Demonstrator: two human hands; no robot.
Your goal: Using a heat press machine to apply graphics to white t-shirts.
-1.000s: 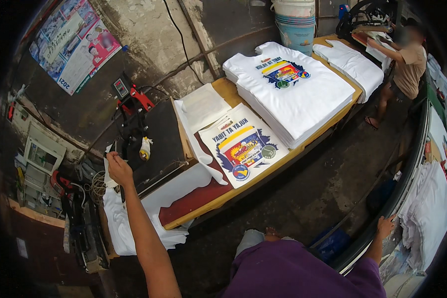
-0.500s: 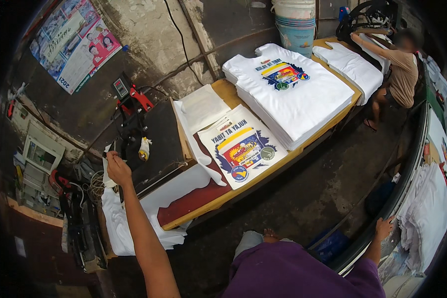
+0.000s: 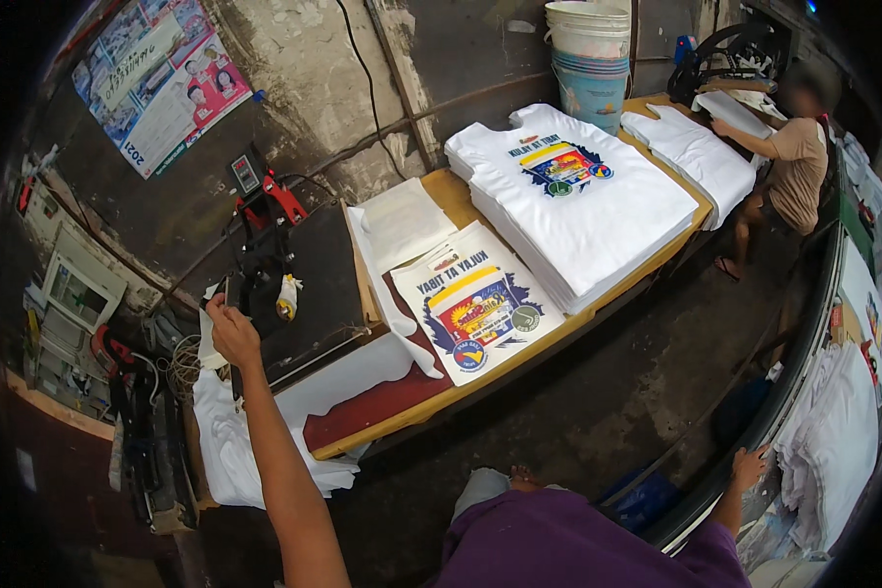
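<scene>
My left hand (image 3: 233,333) is closed around the dark handle bar (image 3: 232,287) at the near left edge of a black heat press (image 3: 314,260). The press's flat plate is down, and white cloth (image 3: 230,431) hangs out below it. What lies under the plate is hidden. Right of the press lies a pile of printed transfer sheets (image 3: 485,309), its colourful design mirrored. My right hand (image 3: 750,468) rests with fingers extended on the dark rim (image 3: 715,500) of a surface at my right, holding nothing I can see.
A tall stack of white shirts (image 3: 598,240), the top one printed, sits on the yellow-edged table (image 3: 431,416). Behind it stand stacked buckets (image 3: 590,73). Another person (image 3: 799,162) handles white cloth at the far right. White garments (image 3: 833,441) are piled beside my right hand.
The view has shifted slightly. Both my hands keep their places on the handle and the rim. At the far right, the other person's arms and the white cloth have moved lower.
</scene>
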